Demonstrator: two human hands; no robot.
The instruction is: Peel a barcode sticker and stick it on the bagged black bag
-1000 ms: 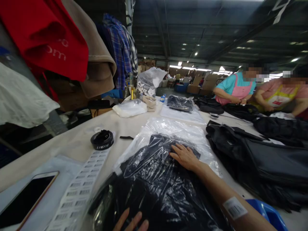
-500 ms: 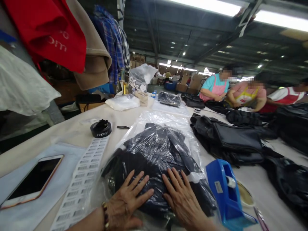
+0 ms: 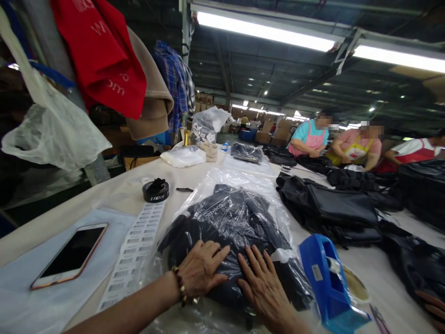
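Observation:
A black bag [image 3: 222,218] lies flat in a clear plastic bag [image 3: 278,199] at the middle of the table. My left hand [image 3: 201,269], with a beaded bracelet at the wrist, rests on the wrapped bag's near left part, fingers stretched out. On the near right part my right hand [image 3: 262,278] lies flat with its fingers spread. Both palms press on the plastic and grip nothing. Just right of the bundle stands a blue tape dispenser [image 3: 328,283]. To the left runs a strip of barcode labels [image 3: 135,255].
A phone [image 3: 71,255] lies on plastic sheets at the left, near a black roll [image 3: 155,190]. More black bags [image 3: 330,199] cover the right side. Scissors [image 3: 379,320] lie beside a tape roll [image 3: 356,285]. Several co-workers [image 3: 309,139] stand across the table; another person's fingers [image 3: 433,304] show at right.
My left hand has shifted right and slightly forward over the plastic, with more forearm showing. My right hand stays nearly in place. The view has turned a little, and another person's fingers appear at right.

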